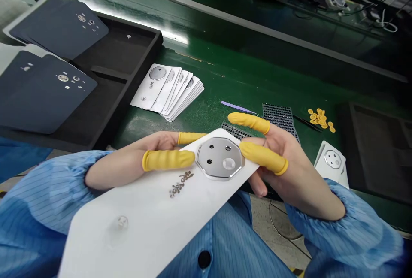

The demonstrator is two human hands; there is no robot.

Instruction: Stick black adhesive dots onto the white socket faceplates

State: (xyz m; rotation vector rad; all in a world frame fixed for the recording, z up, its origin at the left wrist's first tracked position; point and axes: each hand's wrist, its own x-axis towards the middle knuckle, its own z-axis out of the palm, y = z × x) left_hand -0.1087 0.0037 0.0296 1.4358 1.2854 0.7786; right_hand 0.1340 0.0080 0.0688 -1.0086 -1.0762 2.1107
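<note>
A white phone back cover (144,218) with an octagonal silver camera plate (220,158) is tilted in front of my body. My left hand (161,151) grips its far left edge, the yellow-cotted thumb on top and a finger behind it. My right hand (273,153) holds the corner beside the camera plate, thumb on top, other fingers partly hidden underneath. The right index finger, in a yellow finger cot, stretches out above the bench. Dark holes and a pale round spot show on the plate. Just beyond the cover lie sheets of small black dots (281,117).
A fanned stack of white covers (167,91) lies left of centre. Dark blue covers (61,25) rest on a black tray (125,55). Purple tweezers (238,107), black tweezers (307,123) and yellow finger cots (318,117) lie on the green bench. More white covers (333,162) are at right.
</note>
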